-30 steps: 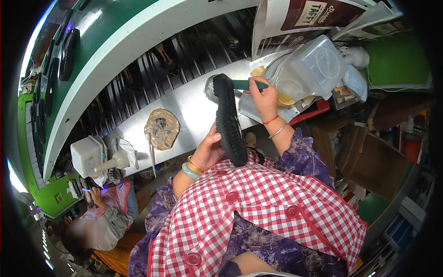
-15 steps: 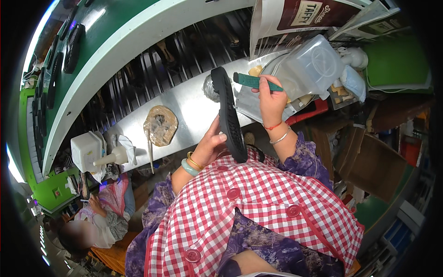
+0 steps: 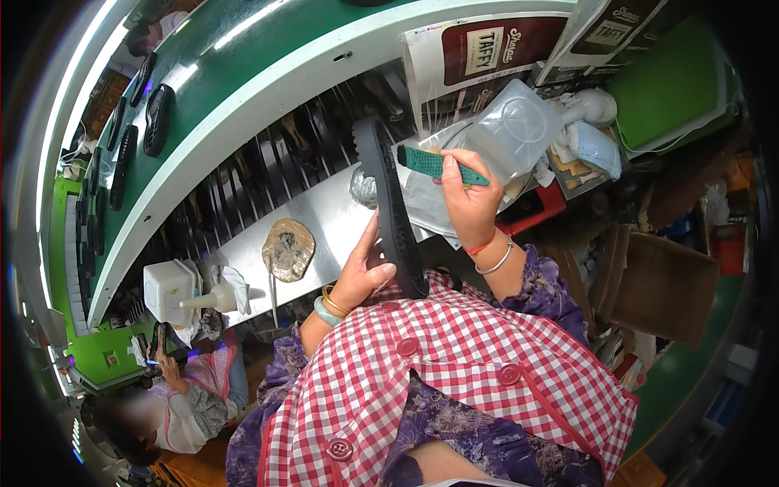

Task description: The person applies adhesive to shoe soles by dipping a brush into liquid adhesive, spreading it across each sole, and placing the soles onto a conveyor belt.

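- Red-and-white checked cloth apron (image 3: 471, 341), lower middle of the frame. Sole's bottom end comes right up to it; contact uncertain.
- Left hand (image 3: 355, 280), centre: thumb and fingers bent around the lower half of a long black ribbed shoe sole (image 3: 385, 203); fingers behind it partly hidden. Sole runs nearly top to bottom through mid-frame, turned edgewise.
- Right hand (image 3: 472, 204), right of centre: fingers closed on a green textured flat tool with a dark end (image 3: 428, 162). Dark end faces the sole's upper part, just beside it; touching or apart, cannot tell.
- Risk (judgement): left hold sits low, so pressure near the top could swing or twist the sole loose. Tool's end could skid along the ribbing if met at a poor angle.
- Bare metal bench (image 3: 329, 227), beyond the hands. Crumpled clear-wrapped ball (image 3: 363, 188) shows just left of the sole; a sole tipping that way might knock it.
- Brown film-wrapped disc (image 3: 290, 253), left of centre; translucent plastic tub (image 3: 515, 130), upper right.
- Farthest: curved green surface (image 3: 235, 61), upper left, carrying black soles (image 3: 158, 120).
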Motion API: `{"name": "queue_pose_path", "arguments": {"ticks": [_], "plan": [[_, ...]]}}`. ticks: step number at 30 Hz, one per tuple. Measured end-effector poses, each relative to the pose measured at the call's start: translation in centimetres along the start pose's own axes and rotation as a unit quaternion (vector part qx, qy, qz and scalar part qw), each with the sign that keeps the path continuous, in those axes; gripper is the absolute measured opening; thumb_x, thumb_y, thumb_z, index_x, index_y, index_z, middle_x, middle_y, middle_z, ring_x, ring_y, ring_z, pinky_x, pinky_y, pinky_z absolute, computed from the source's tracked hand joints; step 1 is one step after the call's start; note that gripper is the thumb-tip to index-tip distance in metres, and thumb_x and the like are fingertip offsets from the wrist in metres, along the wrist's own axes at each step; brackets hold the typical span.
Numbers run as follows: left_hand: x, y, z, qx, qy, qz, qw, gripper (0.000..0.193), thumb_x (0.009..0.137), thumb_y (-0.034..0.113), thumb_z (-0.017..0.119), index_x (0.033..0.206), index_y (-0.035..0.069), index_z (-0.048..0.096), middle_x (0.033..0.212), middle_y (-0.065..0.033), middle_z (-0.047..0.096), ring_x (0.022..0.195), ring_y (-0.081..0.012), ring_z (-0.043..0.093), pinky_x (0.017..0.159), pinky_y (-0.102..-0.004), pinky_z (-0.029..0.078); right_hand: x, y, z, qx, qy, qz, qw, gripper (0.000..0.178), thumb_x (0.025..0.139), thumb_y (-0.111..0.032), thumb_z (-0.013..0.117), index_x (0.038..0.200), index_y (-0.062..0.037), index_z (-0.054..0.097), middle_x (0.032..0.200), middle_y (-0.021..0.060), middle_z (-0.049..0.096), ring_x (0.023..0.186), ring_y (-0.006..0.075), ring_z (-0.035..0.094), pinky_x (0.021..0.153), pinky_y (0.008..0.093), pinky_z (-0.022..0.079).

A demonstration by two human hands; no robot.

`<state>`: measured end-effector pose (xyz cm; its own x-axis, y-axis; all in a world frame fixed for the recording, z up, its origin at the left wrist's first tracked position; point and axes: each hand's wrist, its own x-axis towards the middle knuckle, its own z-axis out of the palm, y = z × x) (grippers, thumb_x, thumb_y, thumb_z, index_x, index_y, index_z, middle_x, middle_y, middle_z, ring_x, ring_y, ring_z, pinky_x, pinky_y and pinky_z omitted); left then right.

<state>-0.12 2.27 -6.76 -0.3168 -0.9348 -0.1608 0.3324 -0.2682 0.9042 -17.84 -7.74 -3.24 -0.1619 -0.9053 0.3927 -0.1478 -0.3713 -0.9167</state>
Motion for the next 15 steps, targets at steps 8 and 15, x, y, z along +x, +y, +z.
{"name": "queue_pose_path", "arguments": {"ticks": [8,15], "plan": [[0.3,1.1,-0.5,-0.12,0.076,-0.001,0.99,0.084,0.075,0.024,0.062,0.145,0.007,0.018,0.127,-0.0079,0.044,0.11,-0.0165,0.049,0.09,-0.0274,0.042,-0.8,0.1,0.2,-0.006,-0.043,0.015,0.999,0.005,0.083,-0.005,0.06,0.086,-0.0013,0.061,0.069,0.0111,0.061,0.058,0.0234,0.062,0.055,0.0283,0.047],[0.7,2.6,-0.4,-0.159,0.105,0.026,0.981,0.071,0.079,0.026,0.057,0.139,0.007,0.026,0.128,-0.008,0.045,0.112,-0.0181,0.049,0.093,-0.03,0.041,-1.5,-0.2,0.1,-0.008,-0.104,-0.032,0.994,0.006,0.085,-0.005,0.058,0.088,-0.001,0.061,0.07,0.0085,0.062,0.059,0.0158,0.061,0.054,0.0259,0.046]]}}
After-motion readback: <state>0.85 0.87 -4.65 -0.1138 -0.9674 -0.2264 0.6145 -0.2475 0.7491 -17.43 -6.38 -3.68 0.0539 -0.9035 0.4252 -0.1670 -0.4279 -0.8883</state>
